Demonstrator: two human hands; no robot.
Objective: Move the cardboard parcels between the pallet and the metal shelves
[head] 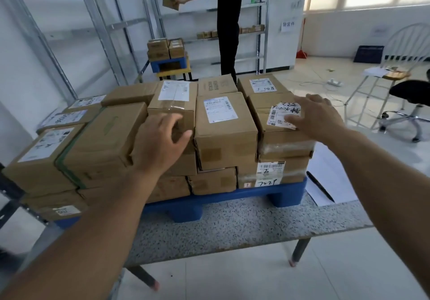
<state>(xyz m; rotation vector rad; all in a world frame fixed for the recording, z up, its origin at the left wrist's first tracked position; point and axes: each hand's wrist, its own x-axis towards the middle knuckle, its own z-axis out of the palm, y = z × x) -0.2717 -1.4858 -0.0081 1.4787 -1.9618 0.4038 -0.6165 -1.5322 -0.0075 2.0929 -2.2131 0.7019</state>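
- The left hand (160, 141) hovers with relaxed, slightly spread fingers over the near corner of a taped parcel (173, 104); whether the fingers touch the cardboard I cannot tell.
- The right hand (314, 116) reaches with straight fingers apart over the labelled parcel (279, 123) at the stack's right end, holding nothing.
- Between the two hands sits the middle parcel (224, 123), on top of the stack on the blue pallet (286, 192).
- To lift well, I judge each palm should slide down opposite side faces before squeezing, since neighbouring boxes press close and leave little finger room.
- Right of the right hand the stack ends at a free edge, above a paper sheet (325, 178) and pen (320, 185).
- Beyond both hands stand the metal shelves (256, 4), where another person (228, 20) places a box; the floor right of the right hand looks open.
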